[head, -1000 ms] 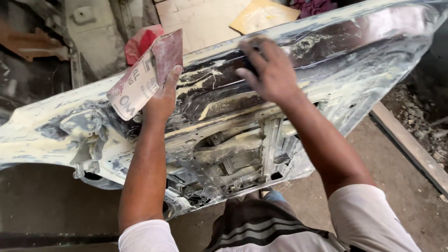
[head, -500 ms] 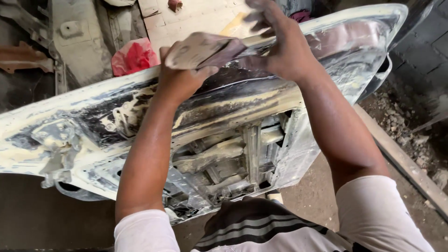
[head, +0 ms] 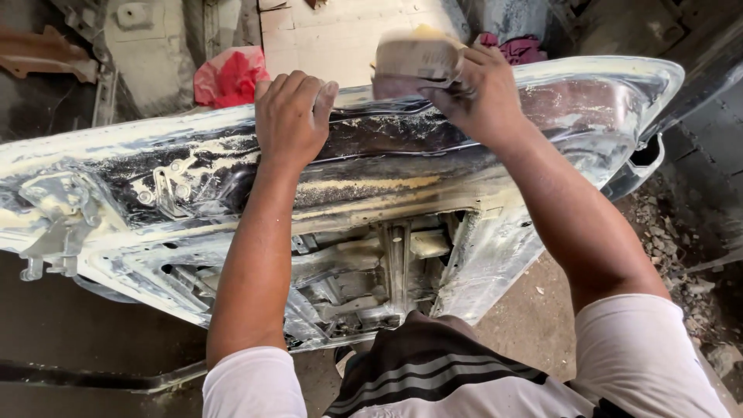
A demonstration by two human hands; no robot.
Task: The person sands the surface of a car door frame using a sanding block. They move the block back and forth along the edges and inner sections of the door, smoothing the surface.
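A car door panel [head: 387, 182], smeared with pale filler and dust, stands on edge in front of me with its inner frame facing me. My left hand [head: 290, 116] curls over the door's top edge and grips it. Further right along that edge, my right hand [head: 484, 97] holds a folded sheet of sandpaper [head: 414, 58]. The sheet is blurred, with its pale backing facing me.
Behind the door lie a red cloth [head: 228, 77], a pale board [head: 325, 39] and a pink rag [head: 515, 46]. Rubble and stones [head: 673, 232] cover the ground at the right. A rusty metal part [head: 46, 58] sits at the upper left.
The sandpaper has passed from my left hand to my right hand. My left hand has dropped onto the door's top edge, and my right hand has lifted off the panel.
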